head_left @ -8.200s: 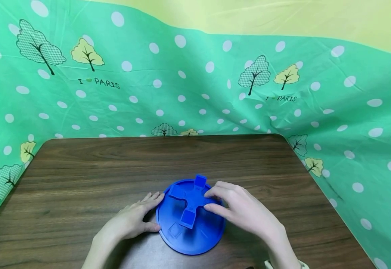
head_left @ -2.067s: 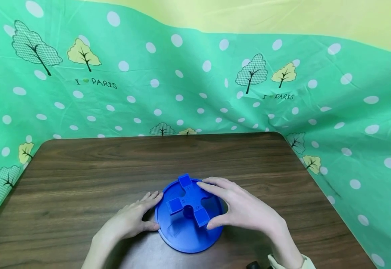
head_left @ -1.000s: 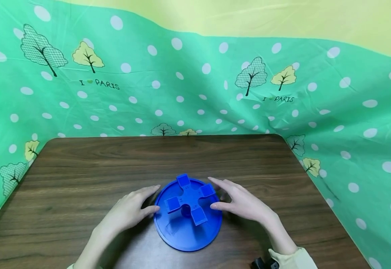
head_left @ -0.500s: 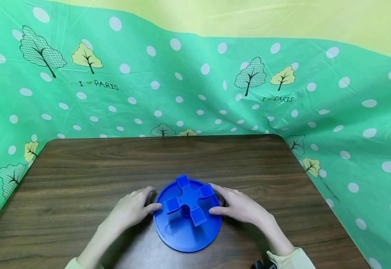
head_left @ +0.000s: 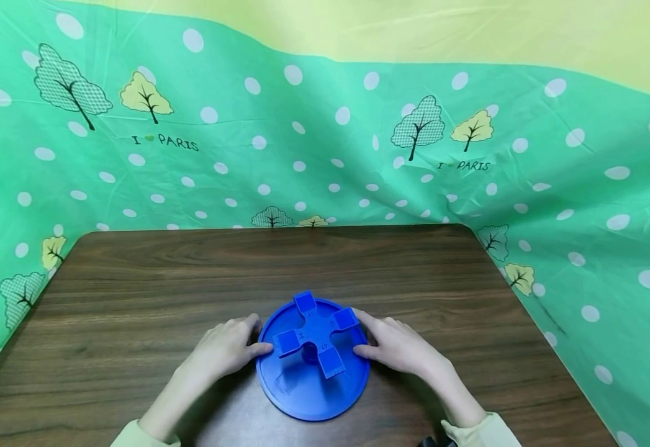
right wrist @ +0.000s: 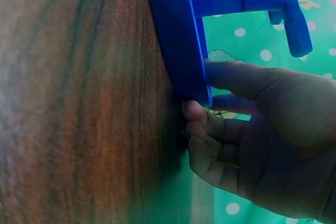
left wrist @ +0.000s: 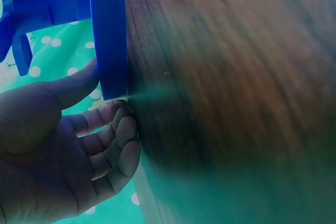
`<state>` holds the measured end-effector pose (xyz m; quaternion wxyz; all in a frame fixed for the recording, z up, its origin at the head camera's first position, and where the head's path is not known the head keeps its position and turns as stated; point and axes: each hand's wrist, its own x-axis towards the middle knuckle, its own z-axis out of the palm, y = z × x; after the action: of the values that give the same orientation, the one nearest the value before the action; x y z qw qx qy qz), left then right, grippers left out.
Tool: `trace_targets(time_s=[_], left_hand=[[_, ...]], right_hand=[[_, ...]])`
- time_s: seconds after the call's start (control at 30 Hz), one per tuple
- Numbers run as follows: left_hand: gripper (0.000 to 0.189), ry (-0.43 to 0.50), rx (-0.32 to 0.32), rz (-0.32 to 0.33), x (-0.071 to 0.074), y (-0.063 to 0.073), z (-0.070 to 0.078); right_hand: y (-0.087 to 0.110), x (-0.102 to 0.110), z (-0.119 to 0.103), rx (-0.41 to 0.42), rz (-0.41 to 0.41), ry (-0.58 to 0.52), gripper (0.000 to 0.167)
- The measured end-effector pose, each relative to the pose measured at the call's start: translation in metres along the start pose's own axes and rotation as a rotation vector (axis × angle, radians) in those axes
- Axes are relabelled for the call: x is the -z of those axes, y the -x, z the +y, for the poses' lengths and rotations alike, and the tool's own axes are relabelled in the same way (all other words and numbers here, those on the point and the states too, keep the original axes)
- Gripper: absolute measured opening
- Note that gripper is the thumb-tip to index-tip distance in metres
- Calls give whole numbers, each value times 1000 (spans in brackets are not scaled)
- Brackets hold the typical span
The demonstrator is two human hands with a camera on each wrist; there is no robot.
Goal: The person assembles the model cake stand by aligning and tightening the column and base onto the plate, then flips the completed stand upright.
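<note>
A blue round base (head_left: 313,400) with a raised rim lies on the table, and a blue four-armed cross (head_left: 317,329) with upturned ends tops its central post (left wrist: 55,8). At the base's left edge, my left hand (head_left: 221,351) laps its thumb over the rim; in the left wrist view its curled fingertips sit right at the base's lower edge. My right hand (head_left: 400,347) grips the opposite edge likewise, thumb on the rim and bent fingers (right wrist: 197,111) at the underside edge in the right wrist view. The cross stands between both hands, touched by neither thumb.
The dark wood-grain table (head_left: 190,273) extends behind and beside the base. A green dotted cloth (head_left: 325,143) hangs along its back and sides. A small black object (head_left: 436,441) shows at the bottom edge near the right sleeve (head_left: 483,429).
The right hand has left the cross, which has turned since the oldest frame. Both hands have come to the base's sides, with the fingers lowered and curled at its edge.
</note>
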<state>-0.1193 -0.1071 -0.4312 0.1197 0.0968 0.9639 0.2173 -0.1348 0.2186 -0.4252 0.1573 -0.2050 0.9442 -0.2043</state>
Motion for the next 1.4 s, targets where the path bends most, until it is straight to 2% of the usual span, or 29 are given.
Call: trace_targets(time_s=[0.23,0.6,0.9,1.4], left_hand=[[29,-37,-2,0,-2,0,2],[24,-58,-56,66,-4,2,2],[20,-97,-119,101,-4,0,0],[24,-94,-138,154,8,-5,2]], right_hand=[[-2,-3,0,-23,18,-2,64],[-4,-5,-3,-25,65,-22,56],[-6,-6,-3,-23,77,-50,56],[-10,9,-6,-50,162,-82,48]])
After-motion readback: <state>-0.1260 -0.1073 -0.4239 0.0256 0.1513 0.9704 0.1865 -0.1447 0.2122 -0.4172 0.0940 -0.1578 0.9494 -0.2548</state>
